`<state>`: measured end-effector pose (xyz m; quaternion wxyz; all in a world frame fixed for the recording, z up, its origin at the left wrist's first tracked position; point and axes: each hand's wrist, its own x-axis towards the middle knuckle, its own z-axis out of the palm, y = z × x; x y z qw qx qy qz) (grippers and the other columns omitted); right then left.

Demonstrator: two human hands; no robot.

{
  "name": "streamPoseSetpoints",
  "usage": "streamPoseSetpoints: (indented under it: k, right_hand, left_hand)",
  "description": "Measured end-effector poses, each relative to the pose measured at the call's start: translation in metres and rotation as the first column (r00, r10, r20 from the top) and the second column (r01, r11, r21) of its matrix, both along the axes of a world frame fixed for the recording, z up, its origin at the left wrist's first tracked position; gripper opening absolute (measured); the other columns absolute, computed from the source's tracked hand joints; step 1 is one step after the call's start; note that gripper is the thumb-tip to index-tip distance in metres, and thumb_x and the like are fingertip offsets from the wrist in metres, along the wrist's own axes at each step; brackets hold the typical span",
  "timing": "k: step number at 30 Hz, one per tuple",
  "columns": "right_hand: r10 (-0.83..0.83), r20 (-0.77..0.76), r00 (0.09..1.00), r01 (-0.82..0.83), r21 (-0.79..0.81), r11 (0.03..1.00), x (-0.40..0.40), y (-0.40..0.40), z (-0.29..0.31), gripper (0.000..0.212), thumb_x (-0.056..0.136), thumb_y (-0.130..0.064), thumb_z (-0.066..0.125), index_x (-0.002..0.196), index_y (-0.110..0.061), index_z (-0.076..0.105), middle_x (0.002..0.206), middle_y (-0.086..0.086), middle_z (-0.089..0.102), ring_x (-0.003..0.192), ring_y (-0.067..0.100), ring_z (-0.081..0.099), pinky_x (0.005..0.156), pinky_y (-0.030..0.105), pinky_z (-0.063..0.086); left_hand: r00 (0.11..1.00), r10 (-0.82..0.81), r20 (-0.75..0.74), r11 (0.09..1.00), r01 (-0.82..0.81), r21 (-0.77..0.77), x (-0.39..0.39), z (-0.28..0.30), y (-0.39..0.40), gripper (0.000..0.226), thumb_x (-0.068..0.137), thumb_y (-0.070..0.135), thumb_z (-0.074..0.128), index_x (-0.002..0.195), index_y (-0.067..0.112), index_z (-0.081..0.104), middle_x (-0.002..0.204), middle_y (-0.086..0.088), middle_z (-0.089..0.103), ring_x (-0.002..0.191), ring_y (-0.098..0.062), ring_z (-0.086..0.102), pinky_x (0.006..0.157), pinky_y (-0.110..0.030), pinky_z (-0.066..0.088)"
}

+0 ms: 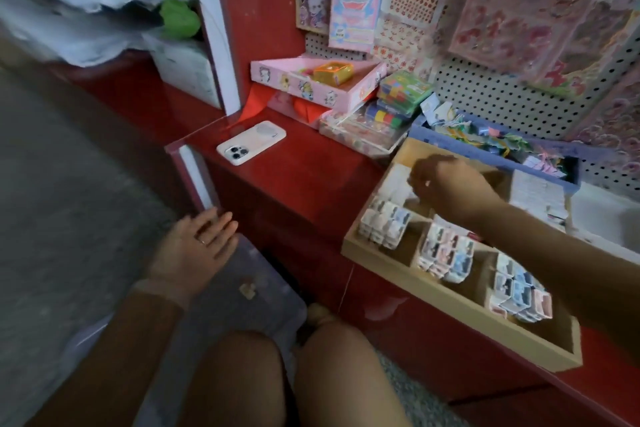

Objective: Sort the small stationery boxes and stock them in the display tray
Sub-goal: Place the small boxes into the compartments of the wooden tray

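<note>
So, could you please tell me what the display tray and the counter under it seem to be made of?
The display tray looks like unfinished light wood or fibreboard: flat tan walls and dividers, matte, with no shine. The counter looks like red lacquered or laminated board: its smooth surface is glossy and reflects the phone lying on it.

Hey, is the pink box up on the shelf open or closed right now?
Open. The pink box has no lid on top, and its inside shows, with a small orange pack lying in it.

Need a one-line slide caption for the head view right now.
Right hand reaches into the wooden tray of small boxes; left hand hovers open by the red counter.
</note>
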<state>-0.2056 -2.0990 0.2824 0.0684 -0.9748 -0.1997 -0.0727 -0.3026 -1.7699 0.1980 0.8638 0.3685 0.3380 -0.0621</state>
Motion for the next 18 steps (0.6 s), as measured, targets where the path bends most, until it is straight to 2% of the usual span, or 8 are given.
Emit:
streamPoseSetpoints:
  k: [1, 2, 4, 6, 8, 12, 16, 18]
  right_hand:
    - [0.106, -0.021, 0.994, -0.102, 0.118, 0.988, -0.001, 0.033, -0.002, 0.018, 0.092, -0.018, 0.054, 0.093, -0.004, 0.065, 0.094, 0.013, 0.065, 0.084, 0.030, 0.060, 0.071, 0.031, 0.043]
    - [0.223, -0.048, 0.974, -0.209, 0.206, 0.956, -0.005, 0.067, -0.010, 0.016, 0.090, -0.016, 0.056, 0.093, -0.004, 0.067, 0.092, 0.013, 0.066, 0.085, 0.028, 0.062, 0.073, 0.027, 0.041]
    - [0.443, -0.126, 0.887, -0.390, 0.308, 0.868, -0.013, 0.131, -0.041, 0.014, 0.087, -0.014, 0.059, 0.090, -0.004, 0.068, 0.090, 0.011, 0.069, 0.084, 0.026, 0.063, 0.075, 0.023, 0.042]
    - [0.535, -0.336, 0.775, -0.422, 0.353, 0.835, -0.020, 0.182, -0.089, 0.019, 0.088, -0.013, 0.058, 0.101, -0.004, 0.068, 0.101, 0.012, 0.067, 0.093, 0.026, 0.062, 0.086, 0.033, 0.044]
    - [0.468, -0.606, 0.643, -0.304, 0.359, 0.882, -0.020, 0.215, -0.137, 0.032, 0.093, -0.015, 0.054, 0.124, -0.008, 0.059, 0.126, 0.011, 0.057, 0.115, 0.023, 0.052, 0.098, 0.025, 0.038]
    - [0.361, -0.825, 0.434, -0.111, 0.348, 0.931, -0.012, 0.244, -0.231, 0.039, 0.097, -0.015, 0.050, 0.135, -0.012, 0.047, 0.141, 0.005, 0.044, 0.127, 0.020, 0.044, 0.091, 0.014, 0.036]
    - [0.311, -0.892, 0.328, 0.017, 0.335, 0.942, -0.007, 0.251, -0.312, 0.031, 0.094, -0.019, 0.055, 0.122, -0.028, 0.047, 0.137, 0.002, 0.046, 0.117, 0.019, 0.052, 0.087, 0.025, 0.046]
    - [0.328, -0.891, 0.314, 0.015, 0.349, 0.937, -0.002, 0.252, -0.339, 0.031, 0.094, -0.018, 0.054, 0.123, -0.029, 0.045, 0.134, -0.006, 0.043, 0.124, 0.014, 0.045, 0.094, 0.014, 0.039]
  left_hand:
    - [0.997, 0.063, 0.040, 0.994, -0.066, 0.084, 0.001, -0.005, 0.012, 0.036, 0.085, 0.031, 0.067, 0.109, 0.007, 0.057, 0.116, -0.010, 0.064, 0.128, -0.019, 0.046, 0.098, -0.031, 0.044]
    - [0.992, 0.126, 0.010, 0.988, -0.125, -0.092, 0.003, -0.009, 0.027, 0.058, 0.052, 0.032, 0.091, 0.098, 0.012, 0.062, 0.097, -0.006, 0.071, 0.111, -0.019, 0.059, 0.083, -0.031, 0.055]
    - [0.993, 0.035, 0.110, 0.960, -0.003, -0.282, 0.001, -0.030, 0.043, 0.068, 0.026, 0.017, 0.098, 0.089, 0.011, 0.073, 0.073, 0.009, 0.072, 0.078, -0.007, 0.069, 0.061, -0.020, 0.057]
    - [0.993, 0.094, 0.072, 0.975, -0.077, -0.209, -0.007, -0.068, 0.058, 0.040, 0.035, 0.010, 0.093, 0.070, 0.009, 0.074, 0.066, 0.008, 0.067, 0.060, -0.006, 0.067, 0.059, -0.020, 0.054]
    - [0.983, 0.177, -0.040, 0.974, -0.181, -0.137, -0.011, -0.104, 0.068, 0.050, 0.020, 0.015, 0.092, 0.058, 0.013, 0.060, 0.065, -0.002, 0.055, 0.061, -0.017, 0.058, 0.061, -0.028, 0.047]
    - [0.912, 0.277, -0.302, 0.944, -0.317, -0.091, -0.005, -0.181, 0.079, 0.010, 0.086, 0.016, 0.060, 0.078, 0.012, 0.055, 0.076, -0.008, 0.060, 0.076, -0.020, 0.054, 0.069, -0.029, 0.042]
    - [0.873, 0.218, -0.436, 0.970, -0.241, 0.002, 0.012, -0.267, 0.066, 0.022, 0.099, 0.015, 0.039, 0.084, 0.012, 0.054, 0.083, -0.010, 0.056, 0.073, -0.020, 0.051, 0.063, -0.028, 0.041]
    - [0.857, 0.155, -0.491, 0.986, -0.167, 0.021, 0.020, -0.311, 0.055, 0.026, 0.101, 0.014, 0.036, 0.080, 0.014, 0.051, 0.076, -0.007, 0.051, 0.067, -0.019, 0.048, 0.050, -0.021, 0.041]
